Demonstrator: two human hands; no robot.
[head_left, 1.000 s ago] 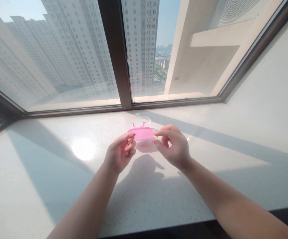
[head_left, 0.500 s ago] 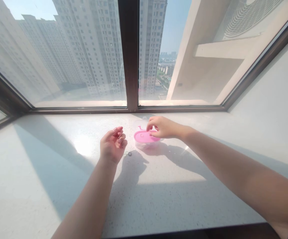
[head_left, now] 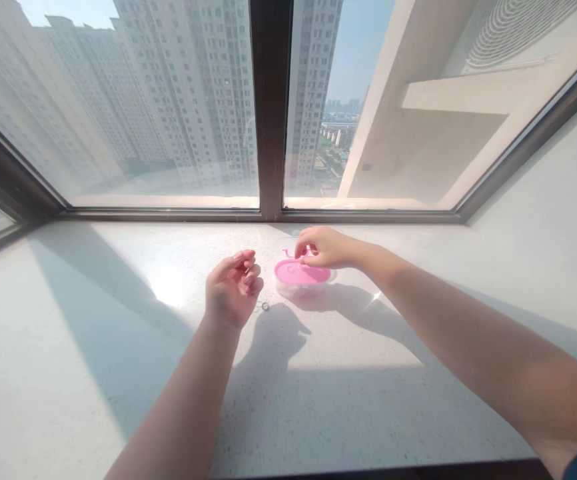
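Note:
An oval clear plastic container with a pink top [head_left: 291, 272] stands on the white windowsill. Over its back edge, my right hand [head_left: 331, 247] bends its thumb and index finger into a pinch; whatever lies between the fingertips is too small to make out. To the left of the container, my left hand [head_left: 234, 288] is raised palm up with its fingers curled in. Its closed fingers hide anything inside. Beside that hand, small rings lie on the sill, a dark ring [head_left: 265, 306] the plainest of them. Behind the pink top a clear flap is partly covered by my right fingers.
The speckled white sill [head_left: 348, 413] runs to a dark front edge at the bottom. Brown window frames [head_left: 271, 133] close off the back, and a white wall [head_left: 543, 200] rises on the right. Sunlight and arm shadows cross the sill.
The view has shifted slightly, so the container sits a little farther right in it. Relative to the container, my right fingertips are slightly farther left and higher. My left hand keeps its curled pose.

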